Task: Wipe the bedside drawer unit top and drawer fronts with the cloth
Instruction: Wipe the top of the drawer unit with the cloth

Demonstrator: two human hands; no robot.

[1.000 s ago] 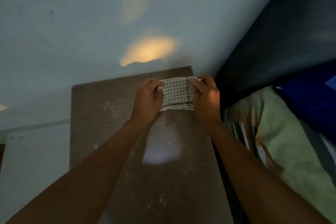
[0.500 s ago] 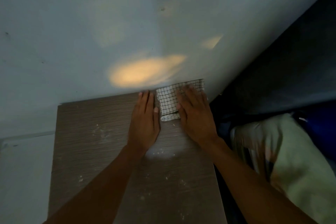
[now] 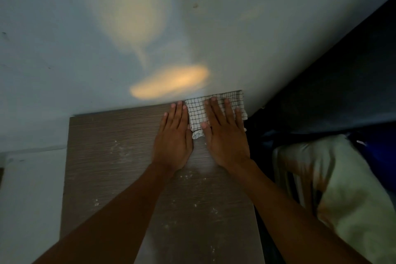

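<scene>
Cloth [image 3: 196,117] is spread wider into the top's [image 3: 111,156] corner.
Both are laid flat: right hand [image 3: 225,141] pressed on it to wipe, left hand [image 3: 173,143] beside it.

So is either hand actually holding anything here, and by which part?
Nothing is gripped. The right hand lies flat, pressing the checked cloth onto the drawer unit top; the left hand lies flat beside it.

**Dusty drawer unit top, cloth in the far right corner**

The wood-grain drawer unit top [image 3: 111,135] is scattered with pale specks [image 3: 186,176]. A checked cloth [image 3: 196,118] lies at its far right corner. The right hand [image 3: 225,137] presses flat on it, and the left hand [image 3: 173,137] lies flat on bare wood just beside.
</scene>
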